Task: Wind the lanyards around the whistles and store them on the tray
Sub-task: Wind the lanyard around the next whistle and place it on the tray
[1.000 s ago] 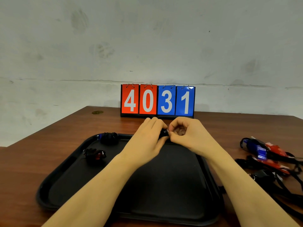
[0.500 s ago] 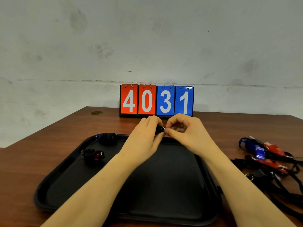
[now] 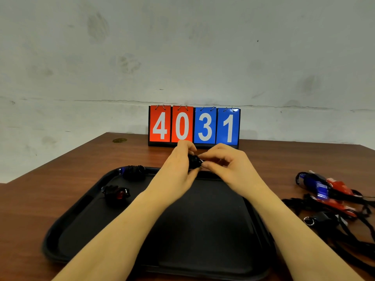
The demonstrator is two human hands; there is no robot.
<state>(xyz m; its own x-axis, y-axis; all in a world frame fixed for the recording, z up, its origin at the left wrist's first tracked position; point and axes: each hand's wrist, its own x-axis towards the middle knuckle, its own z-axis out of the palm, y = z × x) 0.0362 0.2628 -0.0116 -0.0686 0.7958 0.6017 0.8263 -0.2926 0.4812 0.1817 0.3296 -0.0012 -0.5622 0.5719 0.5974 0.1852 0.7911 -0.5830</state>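
Forearms came in from the near edge, both over the black plastic tray (image 3: 67,230) on the brown wooden table (image 3: 40,199). Near right of the tray, on the table, lay a loose tangle of black lanyards (image 3: 345,230) w/ a black whistle (image 3: 322,218) and its metal ring, then two red whistles (image 3: 338,185) and a blue whistle (image 3: 320,189) a bit farther; exact no. of cords can't be told. Inside the tray, far-left area: a red whistle wound in black cord (image 3: 116,192), and beyond it, against the far rim, a blue whistle wound in black cord (image 3: 135,171). Above the tray's far edge, left hand (image 3: 178,171) gripped a small black wound whistle (image 3: 193,161), fingers curled over it and thumb under. Right hand (image 3: 229,165) touched it from the right, thumb and forefinger pinching at its end; what exactly they pinched was too small to tell. Farthest back, by the wall, stood a red-and-blue flip scoreboard (image 3: 194,126) reading 4031.
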